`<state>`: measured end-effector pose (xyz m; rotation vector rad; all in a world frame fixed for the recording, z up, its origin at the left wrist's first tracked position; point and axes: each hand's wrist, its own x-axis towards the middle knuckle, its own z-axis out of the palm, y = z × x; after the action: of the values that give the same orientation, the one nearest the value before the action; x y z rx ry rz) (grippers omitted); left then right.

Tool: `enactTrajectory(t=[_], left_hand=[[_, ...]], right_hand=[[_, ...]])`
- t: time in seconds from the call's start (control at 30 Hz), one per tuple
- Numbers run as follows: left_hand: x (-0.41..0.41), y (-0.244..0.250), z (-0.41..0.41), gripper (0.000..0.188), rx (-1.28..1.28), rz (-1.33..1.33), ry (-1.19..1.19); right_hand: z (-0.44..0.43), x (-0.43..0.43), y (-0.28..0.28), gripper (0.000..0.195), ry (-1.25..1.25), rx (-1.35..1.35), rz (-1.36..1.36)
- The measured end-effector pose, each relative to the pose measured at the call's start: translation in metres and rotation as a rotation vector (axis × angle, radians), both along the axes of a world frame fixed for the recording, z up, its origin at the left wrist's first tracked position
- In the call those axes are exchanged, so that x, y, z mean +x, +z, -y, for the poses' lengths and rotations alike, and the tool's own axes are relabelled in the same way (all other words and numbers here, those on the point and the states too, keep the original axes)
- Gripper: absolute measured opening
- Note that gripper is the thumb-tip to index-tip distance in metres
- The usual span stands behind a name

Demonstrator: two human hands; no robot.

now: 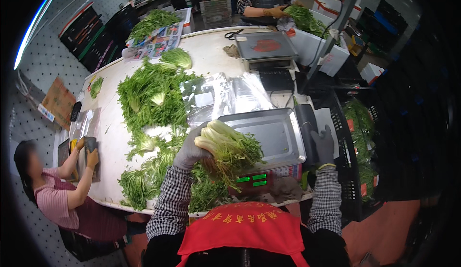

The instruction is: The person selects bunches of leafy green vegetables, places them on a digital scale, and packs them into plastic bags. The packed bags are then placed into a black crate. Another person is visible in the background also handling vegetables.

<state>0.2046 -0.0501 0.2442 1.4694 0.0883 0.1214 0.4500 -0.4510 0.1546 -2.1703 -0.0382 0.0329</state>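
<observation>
A bunch of frisée-like leafy greens (230, 144) with pale stems is in my gloved left hand (192, 150), over the left part of a metal tray (266, 137). The tray rests on a digital scale (254, 180) with lit green displays. My gloved right hand (325, 143) lies right of the tray, over a white sheet (328, 117) and beside a dark roll (307, 130); whether its fingers hold anything is unclear. Clear plastic bags (219, 94) lie behind the tray. Loose greens (155, 90) are heaped to the left, some close to my left forearm.
A black crate (347, 159) with packed greens stands at the right. Farther back are another scale (266, 47), scissors (233, 34), a metal post (329, 40) and a white foam box (309, 47). One person works at the left, another across the table (201, 44).
</observation>
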Motion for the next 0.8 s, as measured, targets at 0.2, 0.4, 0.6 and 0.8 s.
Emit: enactTrajectory(t=[0.2,0.4,0.6,0.8], left_hand=[[-0.024,-0.03,-0.029,0.085,-0.161,0.22,-0.008],[-0.039,-0.036,-0.038,0.056,-0.462,0.444,-0.158],[-0.068,-0.048,-0.05,0.046,-0.478,0.573,-0.179],[-0.075,-0.027,-0.044,0.033,-0.534,0.545,-0.328]], right_hand=[[-0.008,-0.008,0.047,0.018,0.242,0.15,-0.042],[-0.124,-0.078,0.082,0.022,0.581,0.425,-0.203],[-0.197,-0.128,0.015,0.047,0.893,0.398,-0.336],[-0.211,-0.144,0.003,0.07,1.186,-0.525,0.459]])
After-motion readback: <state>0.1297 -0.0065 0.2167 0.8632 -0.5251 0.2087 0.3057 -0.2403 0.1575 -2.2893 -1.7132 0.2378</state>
